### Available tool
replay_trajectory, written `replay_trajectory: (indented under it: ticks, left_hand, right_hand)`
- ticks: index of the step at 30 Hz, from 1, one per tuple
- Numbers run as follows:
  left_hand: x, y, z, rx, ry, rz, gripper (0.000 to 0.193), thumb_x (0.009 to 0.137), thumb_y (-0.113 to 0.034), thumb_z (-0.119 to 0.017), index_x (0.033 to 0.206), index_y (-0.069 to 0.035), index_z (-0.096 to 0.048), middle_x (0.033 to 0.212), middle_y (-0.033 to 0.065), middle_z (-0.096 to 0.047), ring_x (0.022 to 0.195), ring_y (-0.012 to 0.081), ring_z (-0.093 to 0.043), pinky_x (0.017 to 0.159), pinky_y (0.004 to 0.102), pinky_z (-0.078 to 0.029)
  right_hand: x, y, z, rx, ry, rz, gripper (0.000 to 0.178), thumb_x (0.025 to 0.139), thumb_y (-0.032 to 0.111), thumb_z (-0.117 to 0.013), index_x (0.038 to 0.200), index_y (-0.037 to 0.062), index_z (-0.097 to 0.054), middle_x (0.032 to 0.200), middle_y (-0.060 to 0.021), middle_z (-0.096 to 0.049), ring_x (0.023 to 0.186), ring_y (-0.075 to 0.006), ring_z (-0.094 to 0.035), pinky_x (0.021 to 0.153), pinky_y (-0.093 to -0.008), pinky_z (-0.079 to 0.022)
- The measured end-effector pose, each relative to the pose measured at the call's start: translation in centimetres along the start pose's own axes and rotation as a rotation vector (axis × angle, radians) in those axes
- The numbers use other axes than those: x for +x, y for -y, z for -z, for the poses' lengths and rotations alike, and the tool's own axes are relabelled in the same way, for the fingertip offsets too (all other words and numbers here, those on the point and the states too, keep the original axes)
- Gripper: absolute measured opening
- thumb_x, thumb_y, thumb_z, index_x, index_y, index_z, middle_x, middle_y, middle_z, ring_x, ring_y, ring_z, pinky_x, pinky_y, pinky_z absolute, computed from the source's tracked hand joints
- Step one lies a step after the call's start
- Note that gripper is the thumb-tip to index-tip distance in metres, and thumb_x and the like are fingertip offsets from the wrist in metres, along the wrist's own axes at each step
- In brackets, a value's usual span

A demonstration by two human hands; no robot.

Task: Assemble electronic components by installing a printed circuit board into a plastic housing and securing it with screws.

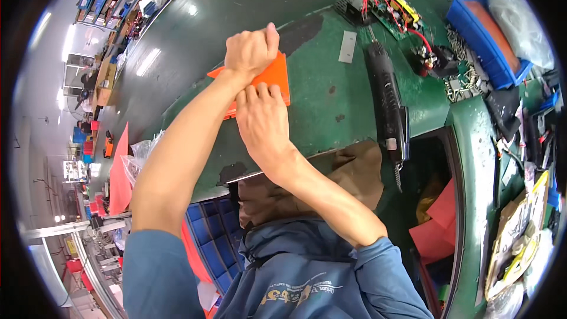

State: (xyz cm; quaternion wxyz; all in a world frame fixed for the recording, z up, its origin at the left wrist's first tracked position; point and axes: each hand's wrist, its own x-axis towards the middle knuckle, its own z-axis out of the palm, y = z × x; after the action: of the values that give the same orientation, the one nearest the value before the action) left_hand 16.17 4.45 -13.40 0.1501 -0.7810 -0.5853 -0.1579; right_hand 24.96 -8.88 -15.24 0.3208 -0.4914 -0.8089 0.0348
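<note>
A flat orange piece (pixel 281 80) with straight edges lies on the green worktable, mostly covered by my hands. My left hand (pixel 251 53) is closed in a fist over its far part, thumb sticking out; whatever those fingers hold is hidden. Closer to me, my right hand (pixel 263 118) has its fingers bent over the near part of the piece, pressing against it just below my left wrist. To the right lies a black electric screwdriver (pixel 387 94), its bit pointing away from me. A small pale metal plate (pixel 347 46) rests left of the bit.
Beyond the screwdriver sits a circuit board (pixel 393 15) with red wires. A blue bin (pixel 487 41) stands at the far right, with loose metal screws (pixel 466 74) beside it. Below the table edge is an open drawer (pixel 437 212) holding red sheets. Bagged items (pixel 520 236) line the right side.
</note>
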Motion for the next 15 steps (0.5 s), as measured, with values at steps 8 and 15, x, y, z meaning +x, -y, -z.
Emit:
replay_trajectory:
  ticks: [8,15]
  left_hand:
    - [0.2,0.2,-0.2,0.024,0.099,0.109,0.059,0.104,-0.036,-0.040,0.069,-0.002,-0.073,0.070,0.0271,-0.067,0.070,0.0500,-0.068,0.073,0.0546,-0.057]
    - [1.0,1.6,-0.9,0.061,-0.017,-0.010,0.057,0.100,-0.034,-0.045,0.061,-0.002,-0.072,0.065,0.0258,-0.067,0.063,0.0469,-0.069,0.066,0.0541,-0.059]
  right_hand:
    - [-0.6,-0.5,0.2,0.033,-0.009,-0.001,0.014,0.082,0.012,-0.066,0.095,0.0064,-0.064,0.091,-0.0069,-0.063,0.097,-0.0228,-0.060,0.096,-0.0369,-0.043]
    - [-0.2,-0.7,0.2,0.117,-0.090,-0.009,0.012,0.083,0.012,-0.062,0.093,0.0063,-0.066,0.091,-0.0073,-0.064,0.096,-0.0232,-0.062,0.094,-0.0374,-0.045]
